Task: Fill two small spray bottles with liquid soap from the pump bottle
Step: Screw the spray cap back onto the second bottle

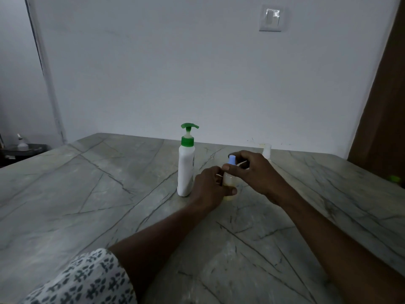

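1. Work surface. A grey-green veined stone bench stands against a plain white wall. All task items stand on the far half of the bench.

2. Pump bottle. White body, green collar and green pump head, upright on the bench. The spout points right. No hand touches it.

3. Small spray bottle. It is upright, just to the right of the pump bottle and near it, with its base on or just above the bench; the fingers hide the contact. The translucent body shows a pale yellow tint. The fill level cannot be read, as the view is dim and the fingers cover most of the body. A blue spray top sits at its neck.

4. Left grip. It grasps the body of the small spray bottle, the fingers curled round it from the left and the thumb across the lower front.

5. Right grip. It comes in from the right and pinches the bottle at the neck, just below the blue spray top, with the thumb on the near side and the fingers curled behind.

6. Second small container. A clear, pale item, possibly the other spray bottle, stands behind the right grip near the bench's far edge.

7. Other items. A patterned sleeve covers the left upper arm. A green object lies at the right bench edge. A wall switch is mounted high on the wall.
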`<state>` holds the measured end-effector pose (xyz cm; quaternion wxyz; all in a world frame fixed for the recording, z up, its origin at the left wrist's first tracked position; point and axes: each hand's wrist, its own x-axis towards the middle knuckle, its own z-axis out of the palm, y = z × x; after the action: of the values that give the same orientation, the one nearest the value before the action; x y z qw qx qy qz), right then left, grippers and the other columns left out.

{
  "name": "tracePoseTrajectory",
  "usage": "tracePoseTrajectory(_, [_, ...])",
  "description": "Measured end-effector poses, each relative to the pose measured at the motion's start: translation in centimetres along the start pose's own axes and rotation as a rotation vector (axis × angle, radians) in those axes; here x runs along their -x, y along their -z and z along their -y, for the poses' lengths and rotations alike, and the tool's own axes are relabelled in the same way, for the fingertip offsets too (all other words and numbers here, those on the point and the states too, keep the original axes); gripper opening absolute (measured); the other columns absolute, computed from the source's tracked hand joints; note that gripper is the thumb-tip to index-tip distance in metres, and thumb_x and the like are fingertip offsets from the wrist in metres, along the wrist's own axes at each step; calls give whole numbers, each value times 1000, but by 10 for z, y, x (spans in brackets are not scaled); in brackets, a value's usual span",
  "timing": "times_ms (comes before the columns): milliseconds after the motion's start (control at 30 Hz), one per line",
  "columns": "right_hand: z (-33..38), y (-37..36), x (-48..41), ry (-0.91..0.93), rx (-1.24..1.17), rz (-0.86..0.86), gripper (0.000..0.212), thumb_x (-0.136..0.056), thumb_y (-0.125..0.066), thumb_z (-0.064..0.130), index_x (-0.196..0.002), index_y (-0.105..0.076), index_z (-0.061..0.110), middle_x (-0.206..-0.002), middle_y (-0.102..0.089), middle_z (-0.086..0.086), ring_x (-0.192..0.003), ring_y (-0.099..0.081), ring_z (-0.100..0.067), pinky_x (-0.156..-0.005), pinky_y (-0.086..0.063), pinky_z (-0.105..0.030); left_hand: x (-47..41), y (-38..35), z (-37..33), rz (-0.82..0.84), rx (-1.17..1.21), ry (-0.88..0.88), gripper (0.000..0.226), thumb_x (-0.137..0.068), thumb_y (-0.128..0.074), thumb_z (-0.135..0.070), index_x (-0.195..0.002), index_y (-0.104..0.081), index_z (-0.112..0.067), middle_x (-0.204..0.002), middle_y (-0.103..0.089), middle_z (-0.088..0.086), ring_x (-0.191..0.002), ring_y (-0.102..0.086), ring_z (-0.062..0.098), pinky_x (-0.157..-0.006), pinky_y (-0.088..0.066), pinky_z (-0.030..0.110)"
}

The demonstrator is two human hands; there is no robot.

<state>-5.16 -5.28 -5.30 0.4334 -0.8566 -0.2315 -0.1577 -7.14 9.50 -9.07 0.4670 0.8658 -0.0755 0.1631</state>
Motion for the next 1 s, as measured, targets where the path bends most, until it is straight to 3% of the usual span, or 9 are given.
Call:
tracePoseTrajectory(67, [-2, 1, 1, 5, -31, 43, 30, -85, -69, 30, -113, -68, 18, -104, -70, 2, -94, -64, -13, -78, -51, -28, 0, -1, 0, 0, -6, 11, 48, -74, -84, -27, -115, -63, -15, -109, -69, 0, -89, -59, 10, -61, -36, 9])
tracePoseTrajectory(167, [-3, -1, 1, 34, 11, 2, 21, -86, -69, 24, -100, -72, 9, -96, -72, -10, -90, -64, -24, -80, -52, -41, -1, -1, 0, 3, -20, 5, 41, -74, -84, -27, -108, -62, -17, -99, -67, -4, -81, -57, 6, -59, -35, 8])
tracePoseTrajectory(333, [-2, -7, -2, 18, 164, -101, 35, -76, -78, 38, -67, -55, 13, -60, -50, 3, -54, -44, -9, -51, -31, -20, 0, 0, 0, -19, -18, -18, 33, -71, -86, -25, -90, -59, -21, -76, -59, -14, -66, -53, -3, -50, -36, 6])
tracePoseTrajectory(433, [-4, -9, -1, 26, 147, -87, 37, -76, -75, 45, -83, -63, 11, -70, -57, 3, -60, -49, -8, -54, -34, -19, 1, -1, 1, -20, 7, -14, 39, -70, -86, -25, -101, -63, -20, -89, -67, -9, -76, -59, 1, -57, -36, 6])
tracePoseTrajectory(533, [-2, -3, 3, 35, 4, -9, 29, -83, -71, 33, -107, -68, 16, -96, -68, 3, -84, -62, -15, -69, -47, -26, 1, -1, 2, -10, 30, 7, 42, -70, -87, -24, -104, -64, -17, -95, -70, -4, -84, -64, 10, -62, -42, 13])
tracePoseTrajectory(633, [-3, 1, 3, 70, 4, -37, 17, -83, -70, 23, -93, -72, 11, -86, -71, -8, -78, -62, -24, -72, -50, -40, 1, -2, 1, -12, 30, 22, 42, -69, -88, -25, -103, -65, -18, -97, -71, -2, -87, -66, 13, -65, -44, 14])
tracePoseTrajectory(800, [-4, -6, 1, 25, 165, -105, 36, -76, -78, 41, -71, -58, 10, -60, -52, 3, -53, -45, -7, -52, -32, -18, 1, -1, 1, -21, -4, -12, 34, -71, -86, -25, -89, -58, -21, -77, -60, -14, -67, -54, 0, -51, -36, 5])
tracePoseTrajectory(867, [-4, -4, 2, 14, 107, -67, 34, -78, -74, 44, -81, -62, 12, -71, -60, 2, -61, -52, -12, -55, -38, -20, 0, -1, 2, -14, 10, -9, 37, -71, -86, -24, -97, -62, -20, -85, -64, -11, -72, -57, 0, -55, -38, 5])
tracePoseTrajectory(1000, [-1, 7, 7, 37, -76, 15, 11, -86, -67, 21, -94, -71, 14, -100, -72, -6, -91, -64, -23, -81, -50, -35, 0, -3, 4, -23, 39, 26, 43, -67, -89, -24, -103, -66, -16, -98, -73, 0, -89, -68, 15, -71, -50, 20])
